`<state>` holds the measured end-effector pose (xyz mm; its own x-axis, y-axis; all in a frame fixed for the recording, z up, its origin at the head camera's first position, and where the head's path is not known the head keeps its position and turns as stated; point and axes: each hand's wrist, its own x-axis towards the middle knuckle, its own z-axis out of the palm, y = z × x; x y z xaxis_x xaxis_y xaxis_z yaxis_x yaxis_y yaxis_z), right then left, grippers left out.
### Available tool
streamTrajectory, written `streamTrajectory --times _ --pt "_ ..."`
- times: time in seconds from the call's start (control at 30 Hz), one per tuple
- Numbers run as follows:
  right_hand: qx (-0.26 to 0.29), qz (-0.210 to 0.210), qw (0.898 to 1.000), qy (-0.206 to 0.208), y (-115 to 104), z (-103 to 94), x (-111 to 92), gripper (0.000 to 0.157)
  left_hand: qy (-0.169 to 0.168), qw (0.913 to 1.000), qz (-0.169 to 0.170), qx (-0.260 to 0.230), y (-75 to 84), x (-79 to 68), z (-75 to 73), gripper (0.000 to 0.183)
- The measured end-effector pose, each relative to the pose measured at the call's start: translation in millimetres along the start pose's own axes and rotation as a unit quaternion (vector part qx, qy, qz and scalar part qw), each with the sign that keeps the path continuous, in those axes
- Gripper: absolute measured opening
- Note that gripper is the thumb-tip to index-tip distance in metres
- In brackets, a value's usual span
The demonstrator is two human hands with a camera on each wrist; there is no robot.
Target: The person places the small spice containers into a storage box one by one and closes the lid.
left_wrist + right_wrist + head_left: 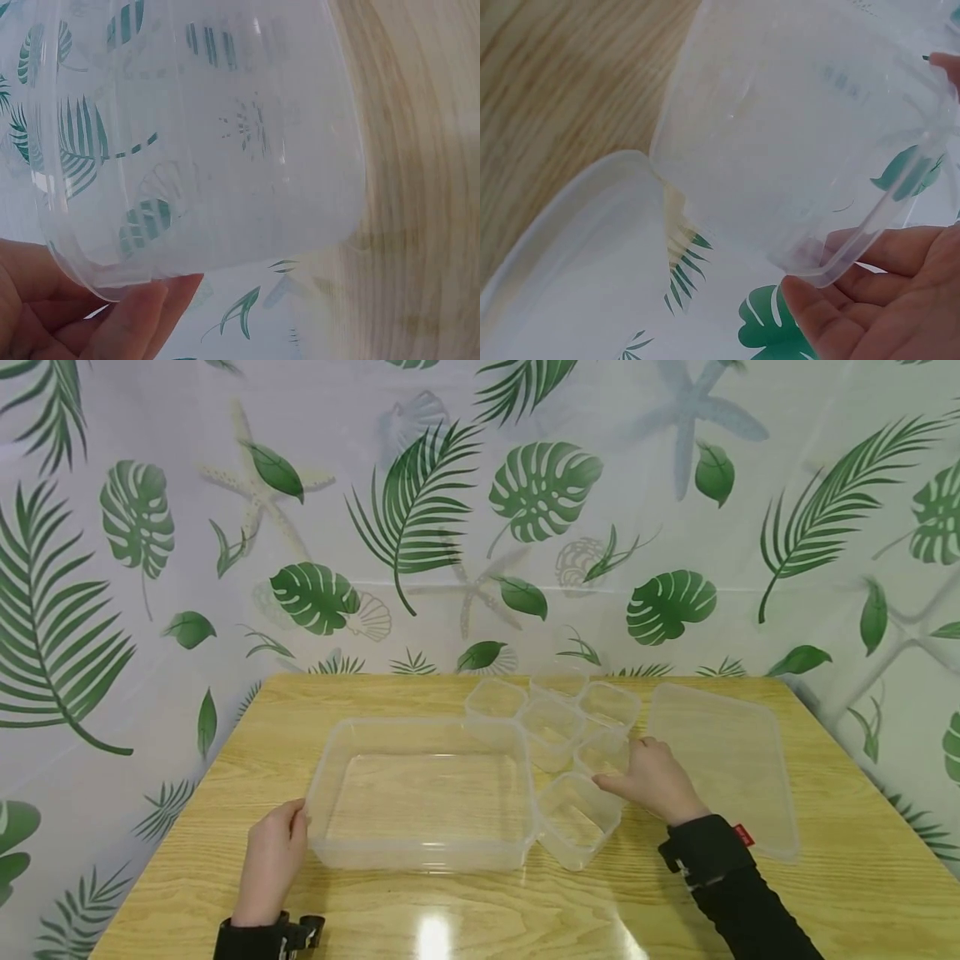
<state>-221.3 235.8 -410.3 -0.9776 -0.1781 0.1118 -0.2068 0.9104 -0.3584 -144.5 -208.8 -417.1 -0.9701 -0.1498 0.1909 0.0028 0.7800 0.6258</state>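
A large clear rectangular plastic container point(420, 856) stands upright on the table, left of the middle. My left hand point(273, 860) holds its left side; in the left wrist view, the fingers point(142, 315) meet the rim at one corner. To the right of it, my right hand point(660, 781) grips a small clear plastic container point(602, 750) by its rim. The right wrist view has the thumb and fingers point(814, 307) at separate places along that rim. Another small container point(577, 818) sits in front, against the large one's right side. What the small container's far side touches is hard to tell.
Several more small clear containers point(551, 727) cluster behind, near the table's back edge. A flat translucent lid point(731, 777) lies at the right, beside my right hand. The wooden table point(465, 918) ends at a leaf-patterned curtain point(450, 560).
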Motion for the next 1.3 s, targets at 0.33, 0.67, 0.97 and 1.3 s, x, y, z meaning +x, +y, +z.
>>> streamTrajectory --times 0.33,0.67,0.97,1.3 --pt "-0.003 0.004 1.0 0.009 -1 -8.7 -4 0.082 0.01 0.9998 0.012 -0.009 -2.8 1.3 1.8 0.028" --pt "0.004 -0.009 1.0 0.024 -10 -24.5 -6 0.085 0.017 0.9997 0.019 -0.001 -1.5 0.6 2.5 0.027" --pt "0.019 -0.045 0.997 0.057 -34 -41.3 -5 0.084 0.009 0.9999 0.014 0.002 -1.2 0.4 1.8 0.028" --pt "0.033 -0.096 0.991 0.086 -76 -55.0 -7 0.084 0.017 0.9997 0.018 0.005 -2.4 0.5 4.0 0.027"
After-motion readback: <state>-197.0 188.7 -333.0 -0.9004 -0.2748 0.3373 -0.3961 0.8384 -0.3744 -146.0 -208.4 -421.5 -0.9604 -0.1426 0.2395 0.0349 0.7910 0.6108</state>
